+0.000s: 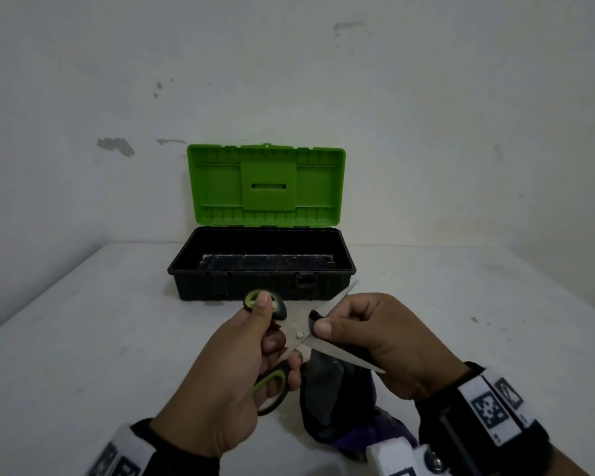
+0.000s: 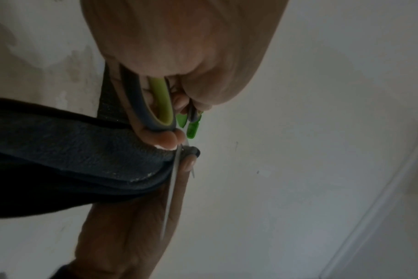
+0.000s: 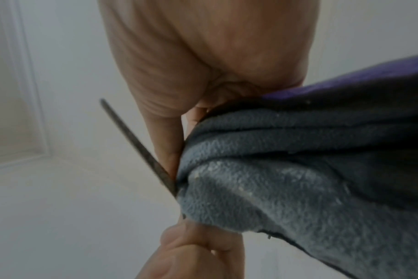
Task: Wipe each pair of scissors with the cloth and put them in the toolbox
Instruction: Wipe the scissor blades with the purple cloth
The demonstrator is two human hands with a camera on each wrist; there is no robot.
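A pair of scissors (image 1: pixel 299 335) with black and green handles is held above the table, blades spread apart. My left hand (image 1: pixel 275 338) grips the handles, thumb through the upper loop (image 1: pixel 255 298) and fingers curled round the lower one (image 2: pixel 162 105). My right hand (image 1: pixel 327 321) pinches a dark grey and purple cloth (image 1: pixel 323 400) round the lower blade (image 1: pixel 344 355) near the pivot. The wrist views show the cloth (image 3: pixel 286 179) folded against the blade (image 3: pixel 136 143). The toolbox (image 1: pixel 261 273) stands open just behind the hands.
The toolbox's green lid (image 1: pixel 268 183) leans back against the white wall. Its black tray lies a short way beyond the scissors' upper blade tip. The white table (image 1: pixel 83 338) spreads left and right of the hands.
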